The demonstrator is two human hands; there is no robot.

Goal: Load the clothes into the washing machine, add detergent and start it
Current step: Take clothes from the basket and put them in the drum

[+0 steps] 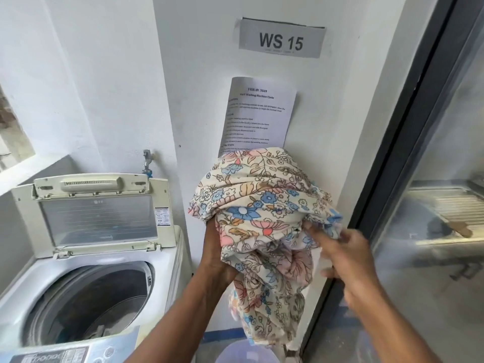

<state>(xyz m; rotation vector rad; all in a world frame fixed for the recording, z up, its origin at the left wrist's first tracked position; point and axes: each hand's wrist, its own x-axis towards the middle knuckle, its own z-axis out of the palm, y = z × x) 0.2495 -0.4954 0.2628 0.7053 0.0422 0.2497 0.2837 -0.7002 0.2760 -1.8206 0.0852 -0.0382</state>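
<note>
Now, through the head camera, we hold a bundle of floral cloth [259, 213] up in front of the white wall, to the right of the washing machine [86, 273] and above the level of its opening. Our left hand [216, 258] is under the bundle, on its left side; the fingers go up into the folds and grasp the cloth from below, so the bundle sits on top of this hand. Our right hand [345, 255] is at the right side of the bundle, a little blurred; its fingertips touch the cloth edge, and we cannot tell if they pinch it or only press on it. A long part of the cloth hangs down between our two forearms, toward a pale round basin [246, 353] at the bottom edge.

The washing machine stands at the left, well apart from the cloth. Its lid [97, 213] is raised upright against the wall, and the drum [91, 305] is open, with something pale lying low inside it. Behind the bundle a printed paper sheet [258, 116] is fixed on the wall, partly covered by the cloth, and above it is a grey sign [281, 38] that reads "WS 15". At the right we see a dark-framed glass door [429, 179].
</note>
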